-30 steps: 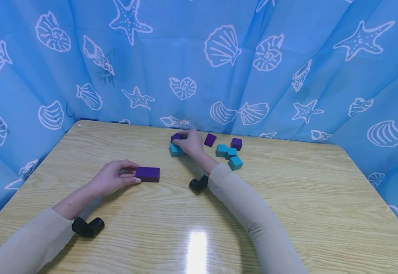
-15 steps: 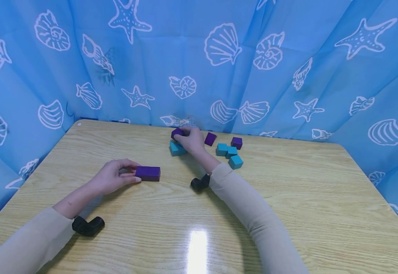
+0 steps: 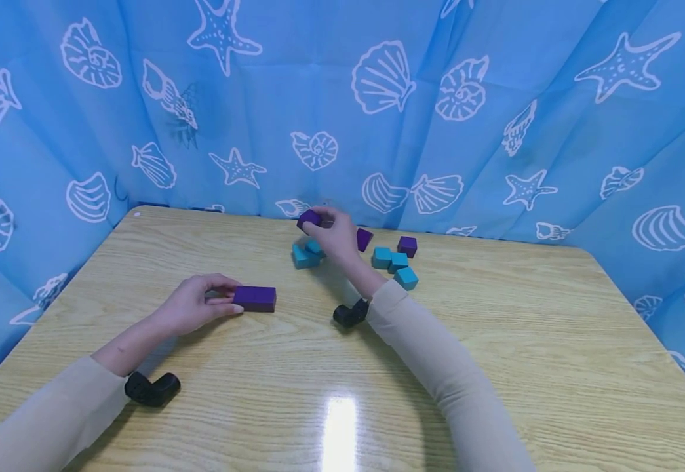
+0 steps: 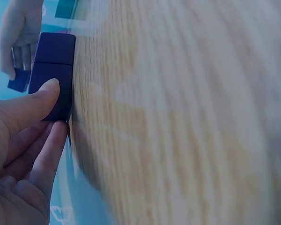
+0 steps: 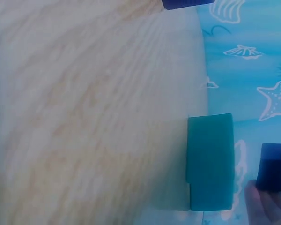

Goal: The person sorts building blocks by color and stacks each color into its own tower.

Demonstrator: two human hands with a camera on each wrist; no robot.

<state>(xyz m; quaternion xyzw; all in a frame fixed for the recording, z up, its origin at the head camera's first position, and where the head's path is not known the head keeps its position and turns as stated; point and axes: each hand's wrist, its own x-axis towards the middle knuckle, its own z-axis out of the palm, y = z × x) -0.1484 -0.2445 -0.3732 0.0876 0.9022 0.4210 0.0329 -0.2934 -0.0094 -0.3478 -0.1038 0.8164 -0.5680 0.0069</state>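
In the head view, my left hand point(image 3: 191, 307) holds the left end of two purple cubes point(image 3: 255, 299) standing side by side on the table; the seam between the purple cubes point(image 4: 55, 62) shows in the left wrist view. There the thumb presses the nearer cube and fingers lie against its end. My right hand point(image 3: 339, 237) pinches another purple cube point(image 3: 307, 220) between thumb and fingers, raised off the table. Just below that cube lie teal blocks point(image 3: 303, 258), partly covered by the right hand. The right wrist view shows the teal blocks point(image 5: 210, 161) touching, apart from the held cube point(image 5: 272, 168).
Right of the right hand are several teal cubes point(image 3: 398, 263) close together, a purple cube point(image 3: 407, 246) and a purple block point(image 3: 364, 238) partly hidden by the hand. A blue shell-patterned curtain point(image 3: 342, 98) hangs behind the wooden table point(image 3: 525, 367).
The right hand has lifted the purple cube up and slightly right, away from the teal blocks, uncovering more of them. The left hand and its two purple cubes have stayed put.
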